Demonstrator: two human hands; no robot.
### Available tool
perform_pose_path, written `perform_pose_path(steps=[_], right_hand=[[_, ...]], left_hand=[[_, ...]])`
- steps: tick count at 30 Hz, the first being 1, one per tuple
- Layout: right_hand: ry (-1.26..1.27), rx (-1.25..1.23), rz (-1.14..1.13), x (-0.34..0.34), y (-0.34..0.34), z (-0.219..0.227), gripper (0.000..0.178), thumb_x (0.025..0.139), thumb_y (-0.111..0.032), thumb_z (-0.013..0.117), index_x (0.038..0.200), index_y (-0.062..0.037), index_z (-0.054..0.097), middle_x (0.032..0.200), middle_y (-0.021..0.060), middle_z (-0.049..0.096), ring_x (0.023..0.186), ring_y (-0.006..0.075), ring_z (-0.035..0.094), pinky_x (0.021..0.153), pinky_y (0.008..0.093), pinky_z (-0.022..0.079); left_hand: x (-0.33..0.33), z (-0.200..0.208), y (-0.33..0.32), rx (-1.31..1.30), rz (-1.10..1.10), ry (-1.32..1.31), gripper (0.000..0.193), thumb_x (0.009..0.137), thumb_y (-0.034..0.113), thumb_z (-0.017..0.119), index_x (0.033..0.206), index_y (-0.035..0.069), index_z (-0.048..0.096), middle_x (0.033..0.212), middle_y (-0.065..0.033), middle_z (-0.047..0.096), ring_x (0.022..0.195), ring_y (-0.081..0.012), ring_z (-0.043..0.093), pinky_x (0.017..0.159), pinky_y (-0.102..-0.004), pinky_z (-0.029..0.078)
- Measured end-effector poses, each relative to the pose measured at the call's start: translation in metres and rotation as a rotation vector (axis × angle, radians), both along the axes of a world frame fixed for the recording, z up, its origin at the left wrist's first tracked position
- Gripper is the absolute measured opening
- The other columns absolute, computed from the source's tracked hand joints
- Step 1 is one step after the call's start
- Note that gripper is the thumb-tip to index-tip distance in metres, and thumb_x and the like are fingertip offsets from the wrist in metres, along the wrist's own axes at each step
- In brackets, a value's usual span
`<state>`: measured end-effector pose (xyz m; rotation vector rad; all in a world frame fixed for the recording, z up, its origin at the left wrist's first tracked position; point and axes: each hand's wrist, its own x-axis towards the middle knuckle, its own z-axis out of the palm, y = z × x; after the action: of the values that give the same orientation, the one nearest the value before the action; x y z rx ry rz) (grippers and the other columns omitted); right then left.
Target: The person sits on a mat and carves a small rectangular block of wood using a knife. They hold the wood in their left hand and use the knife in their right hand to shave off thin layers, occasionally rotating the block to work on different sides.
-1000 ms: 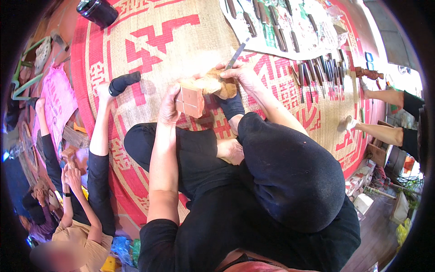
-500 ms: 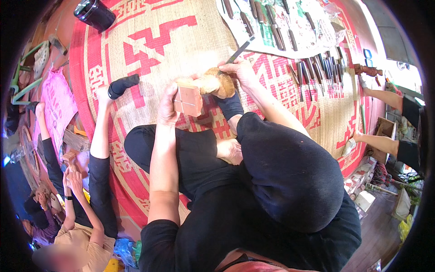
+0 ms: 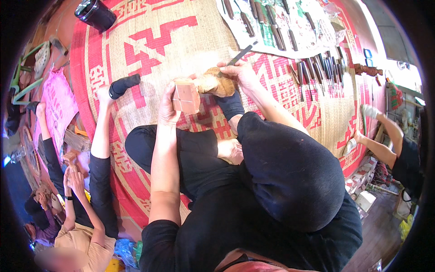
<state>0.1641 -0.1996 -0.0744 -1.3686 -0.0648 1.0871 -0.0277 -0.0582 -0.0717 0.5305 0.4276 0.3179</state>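
My left hand [image 3: 167,105] is wrapped round the square block base of a pale wood carving [image 3: 186,98], keeping it tipped on its side above my crossed legs. Rounded, grooved shapes make up the carving's other end. Against that end my right hand [image 3: 244,75] pinches a narrow, flat, dark file-like tool [image 3: 243,52]. One end of the tool rises away up and to the right. Its other end meets the wood near my fingertips, where the exact contact is hidden. My left fingertips are partly behind the block.
Carving tools [image 3: 317,68] lie in rows on the red-patterned mat [image 3: 163,50], others on a white sheet [image 3: 312,45]. A black canister [image 3: 95,16] stands far left. A co-worker [image 3: 81,217] sits left with a wood block; another person's legs [image 3: 385,140] are at right.
The carving has turned slightly in my hands, and the tool has shifted a little along it. At the right, another person's foot has lifted and moved down the picture.
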Motion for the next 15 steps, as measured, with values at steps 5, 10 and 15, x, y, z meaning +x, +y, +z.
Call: perform_pose_path(steps=[5, 10, 15], right_hand=[[-0.038, -0.006, -0.007, -0.009, -0.003, 0.003, 0.023, 0.073, -0.006, 0.066, 0.096, -0.0012, 0.064, 0.083, 0.0076, 0.065, 0.073, 0.0147, 0.06, 0.07, 0.0259, 0.047], [0.039, -0.008, -0.055, -0.005, -0.006, 0.007, 0.023, 0.072, -0.004, 0.066, 0.094, -0.0003, 0.065, 0.083, 0.0076, 0.065, 0.073, 0.0144, 0.06, 0.072, 0.0243, 0.046], [-0.082, 0.022, -0.083, -0.016, 0.001, -0.004, 0.022, 0.073, -0.007, 0.066, 0.093, 0.0002, 0.065, 0.082, 0.0079, 0.065, 0.075, 0.0156, 0.06, 0.073, 0.0272, 0.046]], left_hand=[[0.001, -0.001, 0.003, -0.058, 0.001, -0.021, 0.04, 0.088, 0.038, 0.051, 0.109, 0.004, 0.054, 0.123, -0.0222, 0.05, 0.098, -0.0249, 0.06, 0.081, -0.0366, 0.051], [0.002, -0.006, 0.003, -0.136, 0.021, -0.027, 0.038, 0.089, 0.037, 0.049, 0.11, 0.005, 0.053, 0.121, -0.0223, 0.051, 0.098, -0.026, 0.06, 0.081, -0.037, 0.052], [0.0, -0.006, 0.003, -0.1, 0.048, -0.012, 0.039, 0.089, 0.037, 0.049, 0.112, 0.005, 0.052, 0.12, -0.0219, 0.052, 0.101, -0.0265, 0.058, 0.083, -0.0379, 0.051]])
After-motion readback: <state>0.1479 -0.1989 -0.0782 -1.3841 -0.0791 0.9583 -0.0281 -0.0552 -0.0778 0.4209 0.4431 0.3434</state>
